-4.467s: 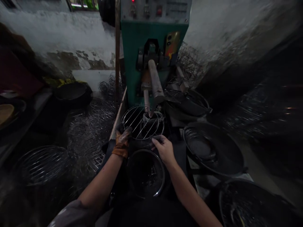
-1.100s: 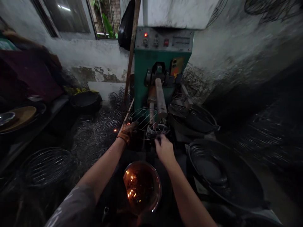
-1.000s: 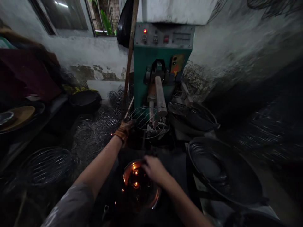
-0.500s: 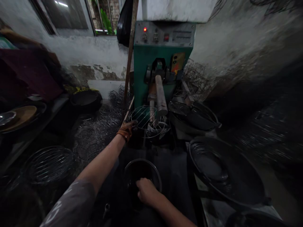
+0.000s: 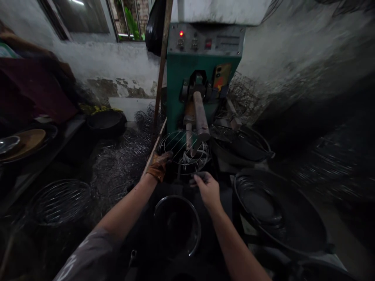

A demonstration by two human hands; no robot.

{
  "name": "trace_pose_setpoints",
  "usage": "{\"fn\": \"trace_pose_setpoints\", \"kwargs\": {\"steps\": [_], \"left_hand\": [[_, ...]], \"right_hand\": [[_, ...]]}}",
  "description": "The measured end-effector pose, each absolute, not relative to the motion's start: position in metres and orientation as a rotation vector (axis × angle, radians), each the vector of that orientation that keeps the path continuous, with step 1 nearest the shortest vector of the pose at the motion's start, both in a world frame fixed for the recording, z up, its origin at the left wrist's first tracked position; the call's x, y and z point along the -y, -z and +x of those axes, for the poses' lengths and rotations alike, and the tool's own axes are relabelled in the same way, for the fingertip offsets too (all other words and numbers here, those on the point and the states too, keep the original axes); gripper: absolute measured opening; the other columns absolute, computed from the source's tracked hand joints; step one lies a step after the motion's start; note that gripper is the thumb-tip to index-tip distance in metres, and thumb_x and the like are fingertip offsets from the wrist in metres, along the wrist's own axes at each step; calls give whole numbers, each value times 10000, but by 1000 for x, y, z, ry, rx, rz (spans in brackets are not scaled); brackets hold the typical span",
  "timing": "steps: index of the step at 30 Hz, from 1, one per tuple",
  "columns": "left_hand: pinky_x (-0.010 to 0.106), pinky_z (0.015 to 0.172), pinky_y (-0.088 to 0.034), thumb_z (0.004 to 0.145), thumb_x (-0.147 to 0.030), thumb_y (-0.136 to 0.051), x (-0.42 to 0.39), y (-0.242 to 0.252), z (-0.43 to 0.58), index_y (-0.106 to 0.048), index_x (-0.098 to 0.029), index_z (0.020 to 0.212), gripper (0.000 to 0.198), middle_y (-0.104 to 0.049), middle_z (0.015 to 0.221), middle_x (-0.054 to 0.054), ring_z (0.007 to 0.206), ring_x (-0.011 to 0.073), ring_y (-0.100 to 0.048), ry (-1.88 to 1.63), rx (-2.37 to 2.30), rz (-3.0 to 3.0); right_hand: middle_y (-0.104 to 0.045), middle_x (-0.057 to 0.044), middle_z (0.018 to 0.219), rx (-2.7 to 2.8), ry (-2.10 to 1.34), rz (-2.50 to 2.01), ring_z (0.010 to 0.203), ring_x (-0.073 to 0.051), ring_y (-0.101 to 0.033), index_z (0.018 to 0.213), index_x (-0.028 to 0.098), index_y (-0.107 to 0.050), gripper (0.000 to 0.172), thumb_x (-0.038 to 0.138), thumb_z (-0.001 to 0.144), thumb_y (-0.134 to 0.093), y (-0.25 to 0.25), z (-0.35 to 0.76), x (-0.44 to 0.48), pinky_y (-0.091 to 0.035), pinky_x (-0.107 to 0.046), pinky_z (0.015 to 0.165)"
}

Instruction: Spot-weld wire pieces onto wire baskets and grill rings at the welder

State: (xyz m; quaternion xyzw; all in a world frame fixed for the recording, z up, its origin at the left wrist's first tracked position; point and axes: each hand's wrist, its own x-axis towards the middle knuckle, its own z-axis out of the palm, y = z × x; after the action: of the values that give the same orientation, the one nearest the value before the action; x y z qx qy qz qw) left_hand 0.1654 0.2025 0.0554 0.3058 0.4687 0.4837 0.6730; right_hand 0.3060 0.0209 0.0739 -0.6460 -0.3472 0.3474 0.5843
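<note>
A round wire rack (image 5: pixel 179 141) with parallel bars is held at the front of a green machine (image 5: pixel 175 88), under its thick upper metal arm (image 5: pixel 200 113). My left hand (image 5: pixel 159 166), in a brown glove, grips the rack's left rim. Close below the rack's near right edge is my right hand (image 5: pixel 208 190), bare, with its fingers pinched together. What it pinches, if anything, is too dark to make out. A dark round bowl (image 5: pixel 198 224) with a shiny rim stands below my hands.
Large dark pans (image 5: pixel 304 210) stand at the right, one with coiled wire in it. Wire racks (image 5: pixel 61 203) lie at the left beside a heap of wire rings (image 5: pixel 113 168). A wooden post (image 5: pixel 163 62) leans left of the machine, and a phone (image 5: pixel 221 75) rests on its front.
My right hand has come up out of the bowl, forward to the rack's near edge. My left hand still holds the rack, which has shifted slightly.
</note>
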Motion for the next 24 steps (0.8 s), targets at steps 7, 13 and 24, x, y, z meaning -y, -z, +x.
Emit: {"fn": "trace_pose_setpoints", "kwargs": {"steps": [7, 13, 24], "left_hand": [[309, 729, -609, 631, -136, -962, -190, -64, 167, -570, -263, 1322, 805, -736, 1065, 57, 846, 207, -737, -1072, -1067, 651], [284, 633, -569, 641, -164, -968, -190, -67, 167, -559, -252, 1352, 825, -737, 1009, 45, 715, 188, -713, -1051, -1134, 631], [314, 674, -597, 633, -206, -972, -187, -54, 166, -605, -241, 1266, 733, -751, 979, 66, 794, 222, -730, -1084, -1022, 656]], "right_hand": [[-711, -26, 667, 646, -604, -1440, 473, -207, -632, 921, 190, -692, 583, 723, 707, -791, -62, 307, -58, -548, -317, 452], [-656, -11, 583, 714, -594, -1521, 393, -176, -540, 942, 165, -726, 647, 789, 771, -693, -58, 303, -54, -429, -291, 406], [-637, -7, 532, 736, -665, -1601, 365, -184, -541, 847, 188, -696, 580, 754, 719, -714, -61, 309, -58, -423, -282, 382]]}}
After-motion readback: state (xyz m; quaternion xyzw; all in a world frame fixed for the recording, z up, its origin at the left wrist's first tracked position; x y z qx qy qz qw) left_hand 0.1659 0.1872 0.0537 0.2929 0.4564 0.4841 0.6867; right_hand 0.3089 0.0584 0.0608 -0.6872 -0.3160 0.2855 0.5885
